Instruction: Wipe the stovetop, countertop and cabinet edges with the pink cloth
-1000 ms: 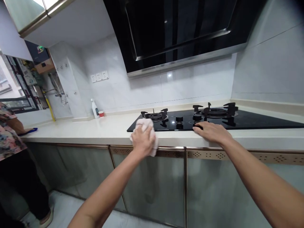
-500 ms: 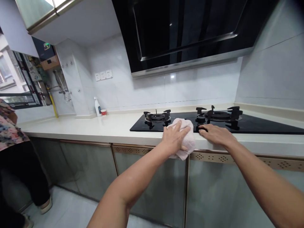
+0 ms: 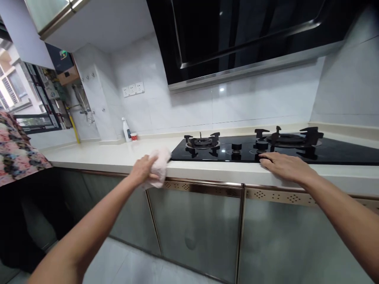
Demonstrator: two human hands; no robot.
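My left hand (image 3: 144, 169) is closed on a pale pink cloth (image 3: 160, 165), pressed against the front edge of the white countertop (image 3: 97, 154), just left of the gas hob. The cloth drapes a little over the edge and is slightly blurred. My right hand (image 3: 286, 165) rests on the counter edge at the front of the black gas hob (image 3: 204, 157), its fingers stretched out with nothing visible in them. The fingertips lie just in front of a hob knob (image 3: 261, 146). Another knob (image 3: 236, 147) stands to its left.
Two burners with pan supports, the left burner (image 3: 203, 142) and the right burner (image 3: 288, 139), stand up from the hob. A range hood (image 3: 242, 39) slants overhead. A white spray bottle (image 3: 126, 130) and a red cup (image 3: 134, 137) stand at the back. Another person (image 3: 20, 152) stands at far left.
My left hand has slid the cloth left along the counter's front edge, from before the hob to beyond its left corner. My right hand stays by the knob while the view has shifted slightly.
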